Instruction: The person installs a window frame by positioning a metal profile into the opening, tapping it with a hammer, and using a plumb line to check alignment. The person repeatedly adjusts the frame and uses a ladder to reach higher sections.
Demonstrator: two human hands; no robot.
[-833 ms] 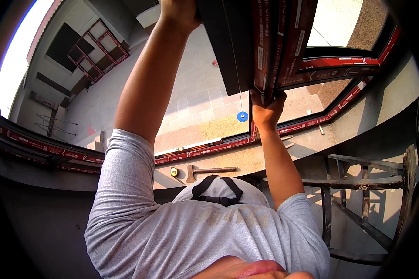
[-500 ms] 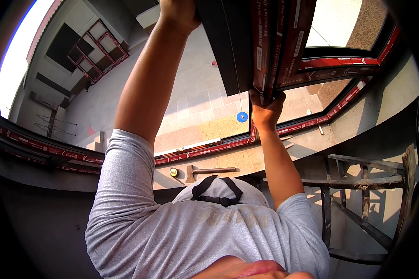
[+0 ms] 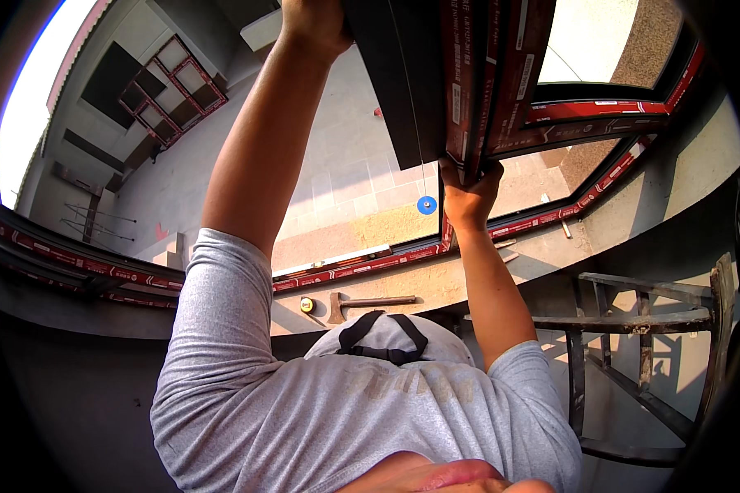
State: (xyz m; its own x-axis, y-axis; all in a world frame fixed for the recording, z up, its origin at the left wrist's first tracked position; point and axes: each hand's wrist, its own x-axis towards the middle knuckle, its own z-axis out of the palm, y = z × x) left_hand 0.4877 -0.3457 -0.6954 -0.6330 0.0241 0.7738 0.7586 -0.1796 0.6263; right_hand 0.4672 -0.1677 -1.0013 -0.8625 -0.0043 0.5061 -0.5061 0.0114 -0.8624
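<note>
At the top of the view my left hand (image 3: pixel 314 26) is raised against the left edge of a dark flat panel (image 3: pixel 395 90); its fingers are hidden. My right hand (image 3: pixel 470 200) is closed around the lower end of a window frame post (image 3: pixel 459 107) wrapped in red printed film, thumb and fingers on either side. A thin string runs down the panel's face, and a blue disc (image 3: pixel 427 205) hangs from it just left of my right hand.
Along the red-filmed bottom frame lies a spirit level (image 3: pixel 333 262). On the sill are a tape measure (image 3: pixel 307 305) and a hatchet (image 3: pixel 362 303). A worn ladder-like stand (image 3: pixel 645 320) is at right. Outside, another window frame (image 3: pixel 173 89) leans on a wall.
</note>
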